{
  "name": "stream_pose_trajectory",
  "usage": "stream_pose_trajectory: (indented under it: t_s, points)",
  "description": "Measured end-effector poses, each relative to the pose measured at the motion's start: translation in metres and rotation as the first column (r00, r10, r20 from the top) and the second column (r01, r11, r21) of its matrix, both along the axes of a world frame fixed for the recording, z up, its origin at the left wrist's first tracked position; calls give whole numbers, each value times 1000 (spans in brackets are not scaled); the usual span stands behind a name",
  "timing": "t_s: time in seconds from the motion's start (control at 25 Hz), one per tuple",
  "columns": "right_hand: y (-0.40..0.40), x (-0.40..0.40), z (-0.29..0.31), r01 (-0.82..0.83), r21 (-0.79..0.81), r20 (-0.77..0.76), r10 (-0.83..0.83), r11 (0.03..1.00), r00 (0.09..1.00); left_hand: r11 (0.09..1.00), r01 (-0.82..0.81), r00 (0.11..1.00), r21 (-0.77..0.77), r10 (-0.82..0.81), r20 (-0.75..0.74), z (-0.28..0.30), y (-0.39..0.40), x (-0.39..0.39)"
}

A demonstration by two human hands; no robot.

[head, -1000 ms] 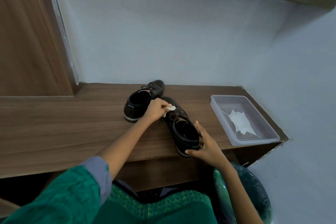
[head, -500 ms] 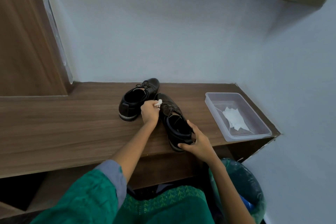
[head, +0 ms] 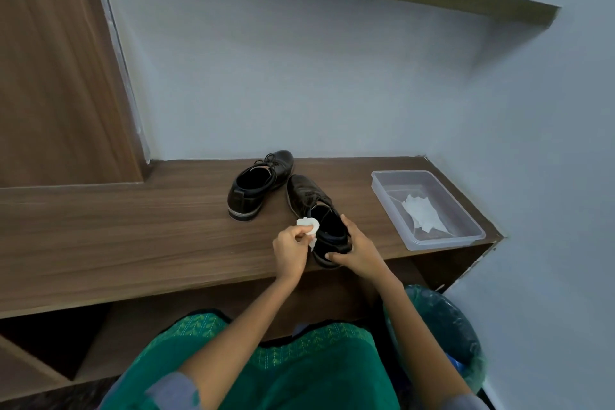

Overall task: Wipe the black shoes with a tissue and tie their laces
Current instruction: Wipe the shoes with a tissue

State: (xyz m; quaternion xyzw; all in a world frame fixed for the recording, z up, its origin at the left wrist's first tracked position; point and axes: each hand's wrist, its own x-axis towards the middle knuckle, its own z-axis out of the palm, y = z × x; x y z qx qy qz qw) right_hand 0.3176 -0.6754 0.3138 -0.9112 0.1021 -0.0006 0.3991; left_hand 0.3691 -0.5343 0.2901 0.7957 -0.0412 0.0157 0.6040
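- The near black shoe [head: 317,223] is lying on the wooden shelf [head: 133,226], heel at the near edge, toe pointing far.
- The left hand [head: 291,251] is pinching a crumpled tissue [head: 308,226] against the shoe's left side.
- The right hand [head: 354,250] is gripping its heel.
- The second black shoe [head: 258,185] is sitting just beside it, far-left.
- A clear plastic tray [head: 466,226] holding another tissue [head: 421,211] is sitting well right.

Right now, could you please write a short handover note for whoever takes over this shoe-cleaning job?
Left hand pinches a crumpled tissue against the near shoe at its heel side.
Right hand grips that shoe's heel, steadying it on the wooden counter.
The far shoe stands untouched beside it.
A spare tissue lies in the clear tray to the right.
Done: wiping is under way on the near shoe.
Left: the far shoe, then the laces; their state is unclear.
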Motion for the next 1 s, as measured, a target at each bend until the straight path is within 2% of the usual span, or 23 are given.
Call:
stream_pose_trajectory:
  t_s: [0.12,0.2,0.32,0.4,0.6,0.8,1.0]
  points:
    - [9,-7,9,-30,-121,142,48,992,989,999,45,999,-26,-44,11,9,6,-8]
    - [13,-8,17,22,-174,216,16,985,976,998,9,1000,-66,-10,-20,17,8,-1]
    - [18,-9,18,122,-188,158,-93,975,983,983,-121,980,-141,96,-174,23,8,17]
    - [22,-10,10,151,-162,110,-134,975,985,982,-117,965,-148,77,-250,20,3,31]
    - [19,-4,0,227,-109,164,-208,968,964,946,-205,892,-250,75,-446,-3,-12,74]
    - [10,1,-17,257,-95,115,-245,962,963,920,-297,843,-254,128,-523,0,-17,95]
    - [8,-1,-24,232,-86,124,-220,969,968,954,-177,886,-243,47,-461,-13,-10,32]
